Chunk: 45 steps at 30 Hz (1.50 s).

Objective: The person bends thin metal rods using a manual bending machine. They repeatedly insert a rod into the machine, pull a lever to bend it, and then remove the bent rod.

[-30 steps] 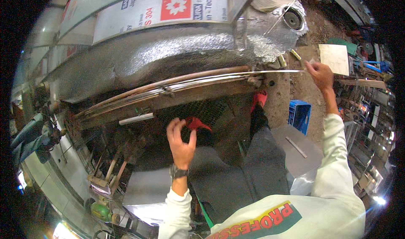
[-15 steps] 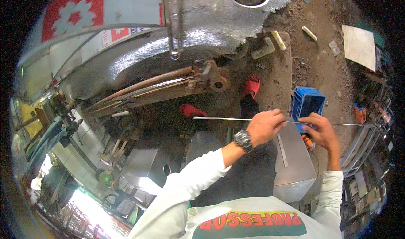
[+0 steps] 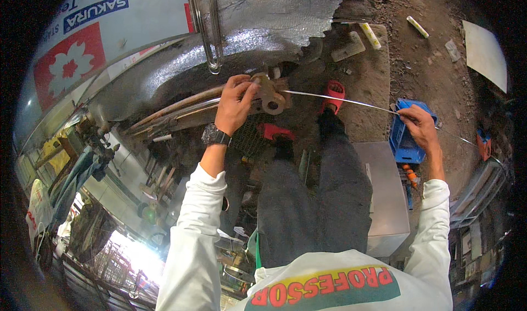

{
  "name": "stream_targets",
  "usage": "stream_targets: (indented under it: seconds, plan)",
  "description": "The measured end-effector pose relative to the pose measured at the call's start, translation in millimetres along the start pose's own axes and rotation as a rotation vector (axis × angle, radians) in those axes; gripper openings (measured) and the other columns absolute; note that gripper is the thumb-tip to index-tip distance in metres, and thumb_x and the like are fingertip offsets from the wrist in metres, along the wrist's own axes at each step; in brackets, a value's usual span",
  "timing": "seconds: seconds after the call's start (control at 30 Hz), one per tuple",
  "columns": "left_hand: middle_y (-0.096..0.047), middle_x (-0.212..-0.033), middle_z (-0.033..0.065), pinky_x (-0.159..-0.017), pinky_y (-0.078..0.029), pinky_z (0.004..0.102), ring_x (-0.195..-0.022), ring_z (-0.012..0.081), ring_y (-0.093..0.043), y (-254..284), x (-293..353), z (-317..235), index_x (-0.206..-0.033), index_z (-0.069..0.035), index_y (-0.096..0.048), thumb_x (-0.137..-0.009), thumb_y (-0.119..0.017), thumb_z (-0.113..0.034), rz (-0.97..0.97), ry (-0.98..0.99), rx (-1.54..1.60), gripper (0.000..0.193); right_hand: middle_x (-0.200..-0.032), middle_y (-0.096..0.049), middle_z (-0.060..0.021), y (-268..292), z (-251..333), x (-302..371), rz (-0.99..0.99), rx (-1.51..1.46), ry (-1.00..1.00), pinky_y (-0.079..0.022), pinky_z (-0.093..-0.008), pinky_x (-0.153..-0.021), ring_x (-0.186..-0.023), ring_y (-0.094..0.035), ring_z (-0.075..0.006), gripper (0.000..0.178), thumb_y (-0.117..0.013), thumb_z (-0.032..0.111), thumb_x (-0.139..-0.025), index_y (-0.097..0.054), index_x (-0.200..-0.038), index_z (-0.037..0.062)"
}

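Note:
My right hand point(image 3: 420, 125) pinches a long, thin metal rod point(image 3: 340, 98) near the blue crate. The rod slants up to the left, and its left end meets a rusty metal fixture point(image 3: 270, 101) with a round hole. A short length of the rod runs on past my right hand to the right. At the fixture's upper left side my left hand point(image 3: 235, 103), with a black watch at the wrist, has its fingers curled and closed. What lies between those fingers is hidden. Long bars point(image 3: 189, 103) stretch left from the fixture.
A blue plastic crate point(image 3: 405, 150) stands under my right hand, beside a grey metal box point(image 3: 391, 201). Ahead is a shiny metal sheet point(image 3: 274, 31) with a jagged edge. Red slippers point(image 3: 333, 94) are on my feet. A pale flat panel point(image 3: 485, 55) lies far right.
My left hand has let go of the rod and moved up and left to the rusty fixture. My right hand has risen slightly with the rod, which now slants with its left end at the fixture.

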<state>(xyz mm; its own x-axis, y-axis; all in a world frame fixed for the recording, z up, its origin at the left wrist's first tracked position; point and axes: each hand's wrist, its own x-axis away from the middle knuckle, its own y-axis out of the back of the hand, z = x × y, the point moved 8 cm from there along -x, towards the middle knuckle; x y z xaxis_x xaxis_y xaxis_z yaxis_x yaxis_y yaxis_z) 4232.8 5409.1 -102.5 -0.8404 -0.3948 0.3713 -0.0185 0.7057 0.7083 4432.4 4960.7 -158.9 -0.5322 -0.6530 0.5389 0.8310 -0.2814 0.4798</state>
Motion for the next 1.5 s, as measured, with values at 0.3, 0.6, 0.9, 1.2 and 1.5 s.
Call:
stream_targets:
  seconds: [0.3, 0.6, 0.9, 1.2, 1.5]
  plan:
    - [-0.063, -0.119, 0.0106, -0.090, -0.050, 0.0326, -0.106, 0.0219, -0.064, -9.9, 10.5, 25.7, -0.102, 0.002, -0.073, -0.100, -0.065, -0.029, 0.034, 0.182, 0.258, 0.032, -0.091, -0.066, -0.0129, -6.0, 5.0, -52.9, 0.133, 0.068, 0.037, -0.048, -0.0361, -0.078, -0.087, -0.065, -0.0298, 0.019, -0.071, 0.010, -0.087, -0.073, -0.104, 0.0028]
    - [-0.063, -0.116, 0.0093, -0.089, -0.050, 0.0312, -0.104, 0.0204, -0.063, -13.4, 9.8, 34.2, -0.096, 0.002, -0.075, -0.099, -0.067, -0.031, 0.004, 0.179, 0.346, 0.033, -0.101, -0.071, -0.0108, -34.2, -48.2, -81.9, 0.358, -0.022, -0.109, -0.048, -0.0354, -0.096, -0.102, -0.067, -0.0247, 0.023, -0.070, 0.017, -0.088, -0.075, -0.106, 0.0018]
    - [-0.063, -0.116, 0.0098, -0.088, -0.050, 0.0325, -0.103, 0.0211, -0.064, -11.5, 8.1, 34.8, -0.096, -0.001, -0.075, -0.097, -0.068, -0.029, 0.013, 0.162, 0.270, 0.029, -0.090, -0.067, -0.0090, -22.2, -29.3, -55.4, 0.253, -0.037, -0.109, -0.047, -0.0335, -0.084, -0.090, -0.064, -0.0215, 0.020, -0.074, 0.013, -0.084, -0.077, -0.100, 0.0019]
    - [-0.061, -0.119, 0.0091, -0.088, -0.049, 0.0314, -0.102, 0.0190, -0.061, -16.0, 6.6, 35.1, -0.095, 0.000, -0.074, -0.099, -0.066, -0.027, 0.071, 0.214, 0.329, 0.028, -0.095, -0.072, -0.0100, -47.0, -38.3, -21.6, 0.333, -0.084, -0.262, -0.049, -0.0323, -0.086, -0.094, -0.066, -0.0179, 0.021, -0.073, 0.014, -0.089, -0.076, -0.105, 0.0009]
    - [-0.058, -0.125, 0.0050, -0.095, -0.046, 0.0316, -0.112, 0.0158, -0.057, -28.5, 14.6, 50.5, -0.092, -0.003, -0.071, -0.102, -0.062, -0.023, 0.089, 0.355, 0.540, 0.025, -0.093, -0.067, -0.0092, -53.1, -58.3, -43.9, 0.256, -0.099, -0.148, -0.051, -0.0341, -0.085, -0.092, -0.065, -0.0199, 0.018, -0.070, 0.009, -0.087, -0.072, -0.101, -0.0012]
